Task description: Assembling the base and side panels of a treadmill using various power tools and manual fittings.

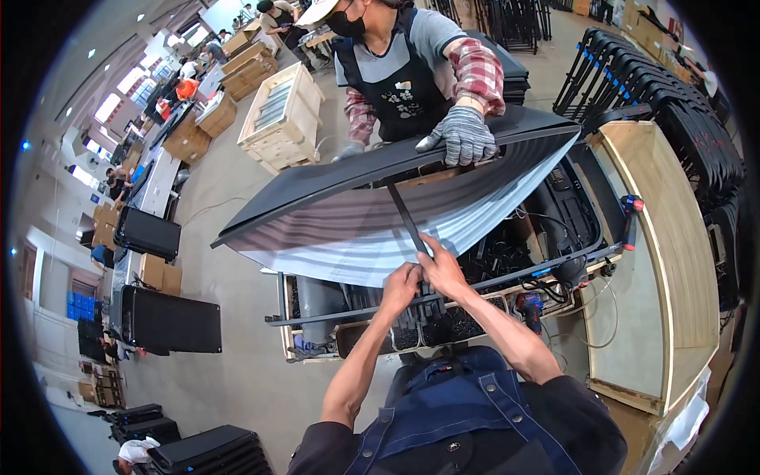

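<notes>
A slim black bar slants from the underside of a raised black panel down toward me. Round its lower part my right hand is closed, one finger stretched along it. Close against it, my left hand has its fingers curled in; what they hold is hidden. Beneath the panel bows a pale, shiny, rippled sheet. Across from me a person's gloved hand presses on the panel's far edge. The panel lies tilted above a wooden-framed workbench.
Trays of small black parts line the bench's near side. A red-and-black power drill hangs at the near edge, and another power tool at the right. A large wooden box stands right; a slatted crate stands far left.
</notes>
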Demonstrator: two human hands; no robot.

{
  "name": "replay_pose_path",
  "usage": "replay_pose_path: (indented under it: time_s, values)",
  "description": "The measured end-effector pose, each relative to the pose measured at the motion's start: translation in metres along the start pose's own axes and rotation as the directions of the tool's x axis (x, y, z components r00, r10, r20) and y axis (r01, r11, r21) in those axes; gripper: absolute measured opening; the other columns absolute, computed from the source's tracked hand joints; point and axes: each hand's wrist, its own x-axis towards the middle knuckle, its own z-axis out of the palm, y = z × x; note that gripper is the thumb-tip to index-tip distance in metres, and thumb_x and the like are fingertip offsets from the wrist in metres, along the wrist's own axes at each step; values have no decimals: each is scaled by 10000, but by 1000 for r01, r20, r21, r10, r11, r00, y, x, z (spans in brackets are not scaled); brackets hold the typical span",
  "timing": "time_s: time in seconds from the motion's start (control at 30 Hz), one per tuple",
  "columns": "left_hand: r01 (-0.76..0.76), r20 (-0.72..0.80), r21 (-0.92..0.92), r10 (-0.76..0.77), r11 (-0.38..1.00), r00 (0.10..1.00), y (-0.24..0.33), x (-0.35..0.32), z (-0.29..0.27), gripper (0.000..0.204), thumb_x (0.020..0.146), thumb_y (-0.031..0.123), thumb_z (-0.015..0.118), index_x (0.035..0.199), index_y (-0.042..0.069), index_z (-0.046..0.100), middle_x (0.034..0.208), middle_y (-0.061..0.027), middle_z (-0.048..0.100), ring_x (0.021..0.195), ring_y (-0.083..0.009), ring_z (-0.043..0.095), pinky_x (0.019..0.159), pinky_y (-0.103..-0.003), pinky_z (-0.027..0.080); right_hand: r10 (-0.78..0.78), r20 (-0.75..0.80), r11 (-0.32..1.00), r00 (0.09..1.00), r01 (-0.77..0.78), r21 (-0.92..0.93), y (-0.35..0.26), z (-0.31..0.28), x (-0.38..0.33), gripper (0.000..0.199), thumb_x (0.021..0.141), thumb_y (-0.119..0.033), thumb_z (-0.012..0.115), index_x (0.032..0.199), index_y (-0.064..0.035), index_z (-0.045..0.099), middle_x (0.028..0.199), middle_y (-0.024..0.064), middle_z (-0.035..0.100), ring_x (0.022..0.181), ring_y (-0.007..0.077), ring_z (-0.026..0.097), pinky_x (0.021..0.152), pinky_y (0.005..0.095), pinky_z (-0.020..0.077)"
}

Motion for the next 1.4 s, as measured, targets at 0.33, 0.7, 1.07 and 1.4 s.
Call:
replay_pose_path:
  time_s: [0.33,0.7,1.07,1.4]
  values:
    - [29,18,16,-30,999,999,-80,-14,-59,335,1006,297,560,1064,-13,674,878,-120,719,859,-165,643,821,-327,501,-5,-54,999,999,7,47,35,65,42,529,1006,-253,553,1496,-148,382,747,176,671,632,251,670,637,412,523]
    - [-220,-335,-752,-72,621,939,14,-51,-209,872,916,643,589,1465,17,330,1335,-236,557,1115,-271,634,930,-393,541,25,141,952,990,-67,299,42,76,46,608,1030,-158,513,1564,-181,224,749,100,662,579,157,621,548,313,550]
    - [-99,-270,-860,-283,500,920,47,-18,-260,438,945,422,655,1131,27,623,1006,-98,679,878,-209,676,750,-358,589,88,174,970,981,-124,209,34,92,46,606,1053,-242,513,1538,-8,234,773,85,660,625,161,639,616,296,525]
    - [-156,-314,-917,-424,366,850,29,-39,-220,212,888,196,703,1048,63,661,954,-33,680,799,-137,669,638,-287,572,157,146,976,977,-176,129,24,71,43,617,1005,-275,602,1471,13,320,896,135,680,780,198,687,658,324,571]
